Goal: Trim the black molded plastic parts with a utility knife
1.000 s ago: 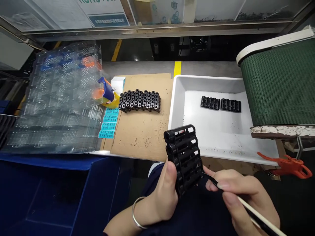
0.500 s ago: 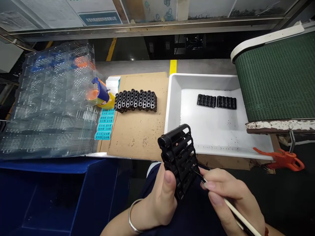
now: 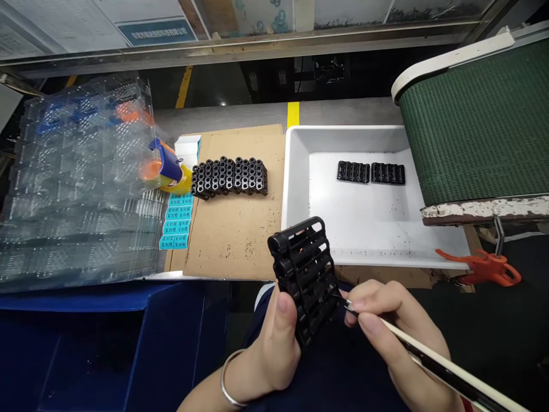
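Note:
My left hand grips a black ribbed plastic part, a block of joined tubes, and holds it upright over my lap. My right hand pinches a thin white and black tool like a pen, with its tip against the part's right edge. A silver bangle sits on my left wrist. Two more black parts lie side by side in a white tray. A cluster of black tube parts rests on a cardboard sheet.
Stacked clear plastic blister trays fill the left. Beside them are a blue and yellow tape dispenser and teal labels. A green conveyor belt is at right, an orange clamp below it. A blue bin stands lower left.
The view has drifted, so everything sits further left and lower. My hands have shifted slightly left with the part, and the tool tip stays at the part's right edge.

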Available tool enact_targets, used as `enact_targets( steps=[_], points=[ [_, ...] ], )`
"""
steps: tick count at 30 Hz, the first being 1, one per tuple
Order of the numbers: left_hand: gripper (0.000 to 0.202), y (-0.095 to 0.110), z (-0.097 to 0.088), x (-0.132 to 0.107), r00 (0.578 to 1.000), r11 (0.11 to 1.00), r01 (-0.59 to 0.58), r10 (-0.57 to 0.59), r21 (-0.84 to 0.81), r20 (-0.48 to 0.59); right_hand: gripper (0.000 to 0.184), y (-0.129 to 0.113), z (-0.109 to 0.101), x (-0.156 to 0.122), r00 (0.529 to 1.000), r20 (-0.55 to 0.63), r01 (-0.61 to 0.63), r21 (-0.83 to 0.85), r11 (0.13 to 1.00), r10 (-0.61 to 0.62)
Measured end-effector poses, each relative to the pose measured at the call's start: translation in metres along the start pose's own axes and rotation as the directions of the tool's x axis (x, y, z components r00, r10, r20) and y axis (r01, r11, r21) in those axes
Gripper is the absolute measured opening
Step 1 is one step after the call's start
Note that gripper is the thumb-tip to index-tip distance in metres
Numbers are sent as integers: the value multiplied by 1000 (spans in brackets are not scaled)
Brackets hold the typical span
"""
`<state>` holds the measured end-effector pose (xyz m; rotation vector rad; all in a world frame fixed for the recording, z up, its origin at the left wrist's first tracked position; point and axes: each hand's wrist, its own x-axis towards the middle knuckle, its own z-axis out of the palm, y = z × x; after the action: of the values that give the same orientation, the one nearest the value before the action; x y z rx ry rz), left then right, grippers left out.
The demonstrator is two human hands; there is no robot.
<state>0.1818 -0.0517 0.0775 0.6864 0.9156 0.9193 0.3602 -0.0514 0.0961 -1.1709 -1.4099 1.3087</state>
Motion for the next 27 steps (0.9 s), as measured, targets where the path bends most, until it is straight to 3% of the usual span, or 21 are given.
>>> enact_targets(
  steps=[6, 14, 18, 23, 27],
  points=[
    [74, -4, -2, 1, 999, 997, -38, 38, 72, -10, 18, 1, 1, -3, 1000, 5, -14, 4, 1000, 14],
    [74, -1, -3, 3, 999, 997, -26, 27, 72, -16, 14, -4, 4, 7, 987, -21, -152, 214, 965, 160],
    [76, -1, -3, 5, 999, 999, -16, 18, 46, -41, 12, -1, 3, 6, 988, -21, -149, 186, 971, 156],
    [80, -2, -3, 7, 1000, 999, 23, -24, 31, 13, 14, 1, 3, 7, 982, -4, -187, 175, 967, 191],
    [80, -1, -5, 8, 998, 997, 52, -53, 56, 15, 13, 2, 3, 8, 987, -43, -148, 145, 978, 156]
  ],
)
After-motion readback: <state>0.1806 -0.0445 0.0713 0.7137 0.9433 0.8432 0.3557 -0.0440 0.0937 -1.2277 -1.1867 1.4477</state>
